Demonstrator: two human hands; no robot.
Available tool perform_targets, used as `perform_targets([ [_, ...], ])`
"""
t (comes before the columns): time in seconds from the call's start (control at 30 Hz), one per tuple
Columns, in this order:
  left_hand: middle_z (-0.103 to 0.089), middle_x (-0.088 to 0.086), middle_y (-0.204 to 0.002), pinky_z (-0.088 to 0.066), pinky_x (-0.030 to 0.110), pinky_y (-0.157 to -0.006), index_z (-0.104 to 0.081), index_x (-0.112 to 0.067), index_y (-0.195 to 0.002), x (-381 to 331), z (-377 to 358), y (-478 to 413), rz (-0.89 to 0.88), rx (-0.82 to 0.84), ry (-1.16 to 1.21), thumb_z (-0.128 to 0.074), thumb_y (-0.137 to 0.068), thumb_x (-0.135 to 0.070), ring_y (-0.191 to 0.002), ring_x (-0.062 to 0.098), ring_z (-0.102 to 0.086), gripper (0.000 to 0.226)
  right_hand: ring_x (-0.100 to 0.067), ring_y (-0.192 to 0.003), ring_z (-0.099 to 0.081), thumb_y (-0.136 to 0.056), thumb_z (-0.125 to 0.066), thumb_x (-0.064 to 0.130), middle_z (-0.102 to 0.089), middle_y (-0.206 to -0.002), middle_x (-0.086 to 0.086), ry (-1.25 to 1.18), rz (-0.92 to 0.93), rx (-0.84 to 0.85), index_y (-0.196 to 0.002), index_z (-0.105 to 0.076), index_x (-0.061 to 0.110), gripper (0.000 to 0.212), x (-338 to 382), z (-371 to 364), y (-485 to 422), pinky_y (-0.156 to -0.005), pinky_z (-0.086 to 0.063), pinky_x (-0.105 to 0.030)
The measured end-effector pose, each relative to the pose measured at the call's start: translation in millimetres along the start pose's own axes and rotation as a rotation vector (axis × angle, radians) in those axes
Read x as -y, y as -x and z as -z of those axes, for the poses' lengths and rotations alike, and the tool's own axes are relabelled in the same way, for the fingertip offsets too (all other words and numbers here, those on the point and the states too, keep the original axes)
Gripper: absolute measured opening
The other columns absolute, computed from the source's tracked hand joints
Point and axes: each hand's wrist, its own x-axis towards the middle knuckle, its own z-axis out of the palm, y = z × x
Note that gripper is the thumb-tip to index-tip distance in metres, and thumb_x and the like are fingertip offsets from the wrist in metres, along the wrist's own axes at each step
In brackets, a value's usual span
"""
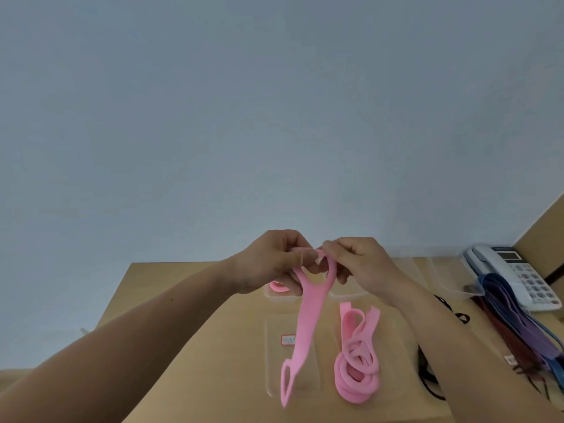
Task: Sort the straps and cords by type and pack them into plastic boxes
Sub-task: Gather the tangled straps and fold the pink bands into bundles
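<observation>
Pink strap (305, 325) is up in the air above the tan table (238, 392), held at its top between both hands. The left hand (274, 261) pinches one end with thumb and curled fingers. The right hand (360, 264) grips the strap just beside it, fingers bent round the band. The rest hangs straight down, its looped lower end dangling over a flat clear lid (274, 361) that bears a red-edged label (288, 339).

Behind the left hand stands a clear plastic box (276, 297), and inside it a pink coil (279, 286) shows. A second clear box (346, 293) sits right next to it, but the right hand hides what it holds. A third clear box (448, 290) stands farther right, near a white desk phone (515, 276); I cannot tell its contents.

A loose pile of pink straps (357, 374) lies on the table, just right of the lid. A bundle of blue, purple and dark red straps (518, 325) trails along the right edge, with black cords (454, 312) beside it.
</observation>
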Motion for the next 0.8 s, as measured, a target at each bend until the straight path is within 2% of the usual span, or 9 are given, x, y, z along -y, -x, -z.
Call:
perform_targets([
  [0.13,-0.071,0.027,-0.095,-0.060,0.048,-0.078,-0.061,0.004,-0.100,-2.6,-2.1,4.3,-0.006,-0.040,-0.024,-0.070,-0.089,-0.008,-0.086,0.045,-0.069,0.018,-0.005,-0.053,-0.052,-0.087,-0.072,0.014,-0.070,-0.069,0.005,-0.044,0.041,-0.003,-0.083,-0.073,0.015,0.004,1.1,1.8,5.4,-0.052,-0.041,-0.018],
  [0.23,-0.072,0.024,-0.091,-0.061,0.039,-0.073,-0.061,0.002,-0.098,-10.6,-4.7,5.3,0.040,-0.048,0.052,-0.071,-0.087,-0.003,-0.080,0.032,-0.071,0.016,0.001,-0.063,-0.057,-0.084,-0.074,0.008,-0.067,-0.069,0.018,0.064,0.136,-0.096,-0.081,-0.070,0.022,0.014,3.7,-4.2,6.9,-0.060,-0.046,-0.015],
  [0.3,-0.071,0.023,-0.096,-0.060,0.036,-0.074,-0.060,0.002,-0.104,-16.8,-5.3,6.1,0.102,0.002,0.125,-0.069,-0.089,-0.008,-0.084,0.031,-0.070,0.020,0.001,-0.067,-0.059,-0.084,-0.074,0.008,-0.067,-0.075,0.018,0.123,0.197,-0.153,-0.081,-0.068,0.026,0.019,6.6,-7.4,8.6,-0.063,-0.048,-0.014],
  [0.43,-0.069,0.022,-0.102,-0.055,0.043,-0.088,-0.065,0.003,-0.111,-21.4,-4.6,6.8,0.164,0.046,0.183,-0.063,-0.092,-0.022,-0.093,0.034,-0.065,0.032,-0.008,-0.070,-0.059,-0.084,-0.074,0.007,-0.065,-0.077,0.010,0.262,0.361,-0.242,-0.085,-0.068,0.020,0.014,8.7,-10.4,10.5,-0.061,-0.046,-0.017],
  [0.5,-0.068,0.023,-0.102,-0.052,0.048,-0.094,-0.067,0.002,-0.106,-21.5,-5.0,5.9,0.150,0.002,0.206,-0.059,-0.095,-0.019,-0.094,0.037,-0.062,0.025,-0.011,-0.068,-0.057,-0.084,-0.074,0.005,-0.062,-0.078,0.011,0.328,0.448,-0.251,-0.086,-0.068,0.017,0.013,8.8,-11.0,9.4,-0.059,-0.044,-0.017],
  [0.57,-0.068,0.023,-0.099,-0.054,0.047,-0.091,-0.067,0.001,-0.100,-21.5,-4.1,5.3,0.124,-0.043,0.217,-0.060,-0.094,-0.010,-0.091,0.035,-0.064,0.014,-0.008,-0.068,-0.056,-0.083,-0.073,0.002,-0.061,-0.079,0.012,0.361,0.520,-0.252,-0.086,-0.069,0.014,0.013,7.5,-11.2,7.7,-0.060,-0.042,-0.015],
  [0.67,-0.071,0.025,-0.096,-0.058,0.040,-0.081,-0.069,0.001,-0.097,-20.8,-2.7,5.5,0.065,-0.098,0.151,-0.066,-0.089,-0.002,-0.085,0.032,-0.068,0.009,-0.008,-0.072,-0.061,-0.082,-0.074,0.002,-0.066,-0.078,0.011,0.268,0.442,-0.265,-0.085,-0.069,0.019,0.018,4.1,-14.1,7.5,-0.062,-0.048,-0.021],
  [0.73,-0.071,0.025,-0.097,-0.057,0.047,-0.085,-0.071,-0.002,-0.092,-19.8,-3.7,5.8,0.006,-0.162,0.070,-0.072,-0.085,-0.001,-0.087,0.039,-0.068,0.007,-0.014,-0.072,-0.061,-0.083,-0.075,0.006,-0.068,-0.080,0.009,0.134,0.298,-0.236,-0.084,-0.068,0.023,0.018,3.0,-14.7,7.5,-0.066,-0.051,-0.031],
  [0.8,-0.072,0.023,-0.096,-0.055,0.051,-0.086,-0.072,-0.007,-0.087,-19.0,-5.2,5.5,-0.068,-0.213,0.006,-0.075,-0.083,-0.001,-0.089,0.046,-0.067,0.008,-0.025,-0.069,-0.060,-0.087,-0.071,0.007,-0.067,-0.077,0.000,-0.048,0.212,-0.163,-0.086,-0.068,0.017,0.011,3.8,-14.2,7.6,-0.063,-0.051,-0.036],
])
